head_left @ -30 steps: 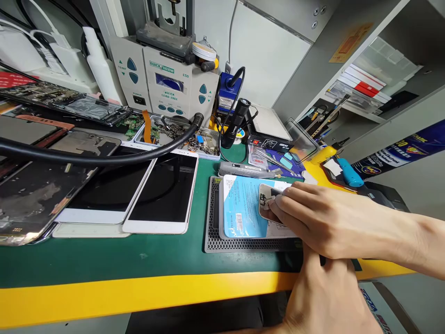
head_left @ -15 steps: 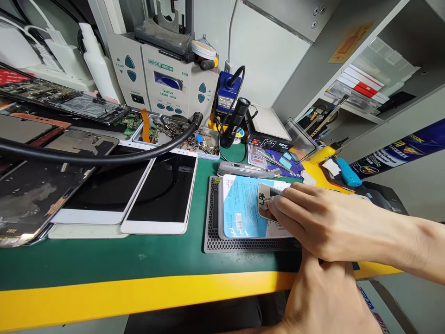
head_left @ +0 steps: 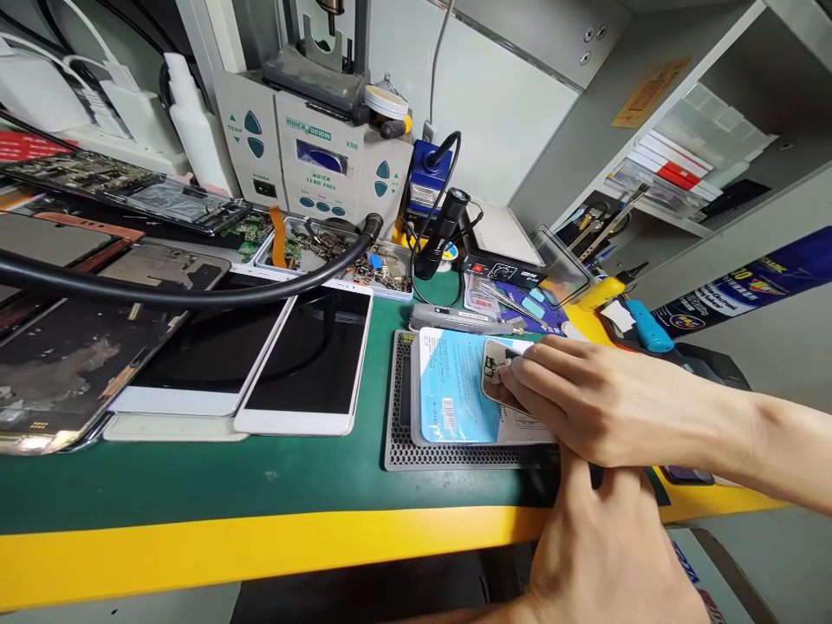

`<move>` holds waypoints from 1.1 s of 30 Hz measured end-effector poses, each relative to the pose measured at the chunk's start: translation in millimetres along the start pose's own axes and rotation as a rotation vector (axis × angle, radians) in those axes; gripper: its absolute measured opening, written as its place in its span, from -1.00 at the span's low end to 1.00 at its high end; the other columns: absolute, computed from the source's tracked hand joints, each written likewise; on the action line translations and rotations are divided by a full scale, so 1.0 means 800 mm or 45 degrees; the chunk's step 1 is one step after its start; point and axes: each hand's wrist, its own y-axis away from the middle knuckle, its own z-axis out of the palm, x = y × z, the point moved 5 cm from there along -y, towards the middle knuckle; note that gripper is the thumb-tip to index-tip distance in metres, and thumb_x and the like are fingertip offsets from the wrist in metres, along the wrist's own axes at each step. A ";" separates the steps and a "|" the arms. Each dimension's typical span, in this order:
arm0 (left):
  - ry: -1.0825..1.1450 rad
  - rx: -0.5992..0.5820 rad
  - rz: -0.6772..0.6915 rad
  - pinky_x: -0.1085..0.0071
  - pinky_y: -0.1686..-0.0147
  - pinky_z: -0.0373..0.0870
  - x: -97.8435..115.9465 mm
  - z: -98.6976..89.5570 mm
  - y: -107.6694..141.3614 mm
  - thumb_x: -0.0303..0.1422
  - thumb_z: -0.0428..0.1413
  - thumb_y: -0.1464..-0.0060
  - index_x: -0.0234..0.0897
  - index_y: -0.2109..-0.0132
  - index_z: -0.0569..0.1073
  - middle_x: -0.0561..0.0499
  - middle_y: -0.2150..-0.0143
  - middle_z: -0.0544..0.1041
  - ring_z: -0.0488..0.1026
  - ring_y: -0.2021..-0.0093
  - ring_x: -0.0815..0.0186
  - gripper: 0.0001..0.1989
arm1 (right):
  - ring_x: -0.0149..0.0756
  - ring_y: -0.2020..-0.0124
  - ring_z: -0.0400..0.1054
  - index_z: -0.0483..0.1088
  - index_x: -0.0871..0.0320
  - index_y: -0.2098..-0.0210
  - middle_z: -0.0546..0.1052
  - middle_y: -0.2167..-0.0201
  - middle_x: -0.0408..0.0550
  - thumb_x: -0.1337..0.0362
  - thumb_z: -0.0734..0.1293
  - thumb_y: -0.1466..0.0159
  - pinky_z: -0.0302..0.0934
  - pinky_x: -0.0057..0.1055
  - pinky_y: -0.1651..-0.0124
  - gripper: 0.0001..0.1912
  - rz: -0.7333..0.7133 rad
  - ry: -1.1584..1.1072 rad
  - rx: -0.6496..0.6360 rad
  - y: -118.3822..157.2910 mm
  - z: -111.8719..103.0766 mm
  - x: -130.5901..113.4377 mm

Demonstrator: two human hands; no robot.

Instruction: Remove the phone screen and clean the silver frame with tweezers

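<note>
A blue-and-white package (head_left: 461,390) lies flat on a grey perforated pad (head_left: 442,458). Over the package's right part, my right hand (head_left: 565,390) is closed, its fingers pressed together on a small shiny plate (head_left: 492,360) with dark markings. Only the left end of that plate shows. Coming up from the bottom of the view, my left hand (head_left: 604,537) sits just below my right hand and touches it. Its fingertips are hidden under my right hand, so what they hold cannot be seen.
White-framed phone screens (head_left: 308,360) lie left of the pad, crossed by a black hose (head_left: 260,295). Behind stand a grey hot-air station (head_left: 318,160), a parts tray (head_left: 396,282) and a black flashlight (head_left: 445,230). A grey pen-like tool (head_left: 455,318) lies beyond the package.
The view has shifted slightly, so the bench items on the left appear a little further right. Both hands keep nearly the same place over the package; the right forearm sits slightly differently.
</note>
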 end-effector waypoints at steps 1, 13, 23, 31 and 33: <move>-0.001 -0.017 0.014 0.07 0.04 0.23 0.001 0.001 0.000 -0.18 0.11 -0.10 -0.32 -0.02 0.64 -0.32 -0.18 0.47 0.29 -0.08 -0.04 -0.57 | -0.24 0.47 0.24 0.58 0.41 0.28 0.40 0.48 0.01 0.46 0.30 -0.38 0.22 -0.21 0.39 -0.79 -0.004 0.006 0.006 0.000 0.000 -0.001; 0.052 -0.102 0.070 0.02 0.00 0.25 0.003 0.005 -0.003 -0.18 0.19 0.02 -0.28 0.16 0.67 -0.30 -0.15 0.50 0.29 -0.07 -0.03 -0.66 | -0.24 0.47 0.25 0.56 0.39 0.27 0.40 0.46 -0.01 0.45 0.29 -0.38 0.21 -0.21 0.41 -0.80 0.022 0.023 -0.019 0.000 0.004 -0.001; -0.071 -0.018 -0.009 0.05 -0.03 0.28 -0.010 -0.011 0.000 -0.29 0.01 -0.19 -0.42 -0.11 0.57 -0.33 -0.09 0.53 0.36 -0.01 0.03 -0.55 | -0.25 0.51 0.25 0.56 0.39 0.31 0.41 0.50 -0.01 0.45 0.27 -0.41 0.20 -0.22 0.43 -0.75 -0.026 0.059 0.061 -0.003 0.000 0.007; -0.151 0.017 -0.106 0.02 -0.12 0.22 -0.013 -0.015 -0.004 -0.38 -0.12 -0.27 -0.54 -0.19 0.50 -0.41 -0.21 0.48 0.35 -0.16 -0.04 -0.50 | -0.31 0.54 0.21 0.49 0.31 0.45 0.36 0.53 -0.09 0.44 0.28 -0.41 0.16 -0.26 0.46 -0.70 -0.046 0.075 0.047 -0.005 0.001 0.012; -0.211 0.060 -0.106 0.01 -0.15 0.17 -0.012 -0.016 -0.002 -0.36 -0.10 -0.27 -0.52 -0.17 0.52 -0.38 -0.19 0.49 0.33 -0.16 -0.03 -0.51 | -0.31 0.53 0.21 0.50 0.31 0.43 0.36 0.53 -0.08 0.43 0.29 -0.41 0.16 -0.26 0.46 -0.72 -0.051 0.091 0.054 -0.005 0.001 0.011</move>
